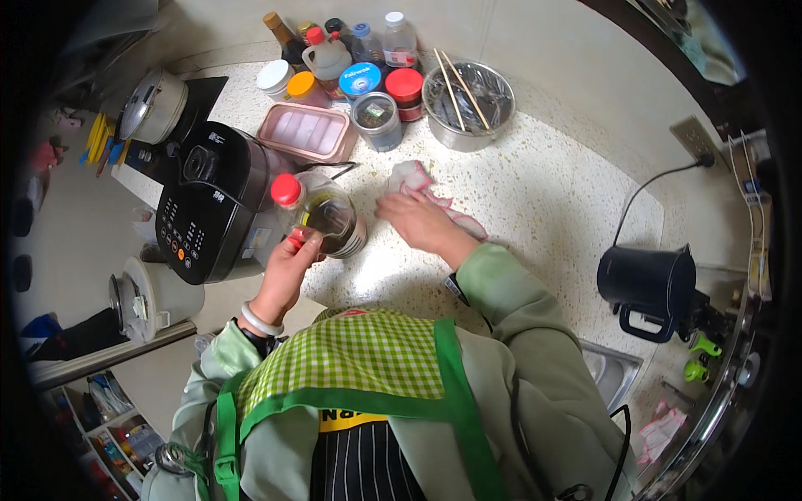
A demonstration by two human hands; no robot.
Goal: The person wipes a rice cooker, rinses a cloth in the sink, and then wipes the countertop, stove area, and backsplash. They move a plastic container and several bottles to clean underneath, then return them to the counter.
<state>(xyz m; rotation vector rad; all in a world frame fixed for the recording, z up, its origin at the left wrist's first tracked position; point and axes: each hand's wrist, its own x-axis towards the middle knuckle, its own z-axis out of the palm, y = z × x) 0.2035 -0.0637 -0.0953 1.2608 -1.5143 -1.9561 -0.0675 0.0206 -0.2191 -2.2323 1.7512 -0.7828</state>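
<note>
My left hand [291, 269] grips the red handle of a clear plastic bottle [332, 220] with a red cap and dark liquid inside. The bottle is tilted towards the left, beside a black rice cooker [210, 206]. On the speckled countertop [376, 288], my right hand [416, 219] presses on a white cloth with pink edging [410, 177]. Part of the cloth bunches out beyond the fingers and another part shows past the wrist; the rest is hidden under the hand.
Several seasoning bottles and jars [329, 59] crowd the back wall. Near them are a pink box [307, 130] and a steel pot [467, 141] with two chopsticks across it. A dark electric kettle [645, 282] stands at the right, near a sink [611, 372].
</note>
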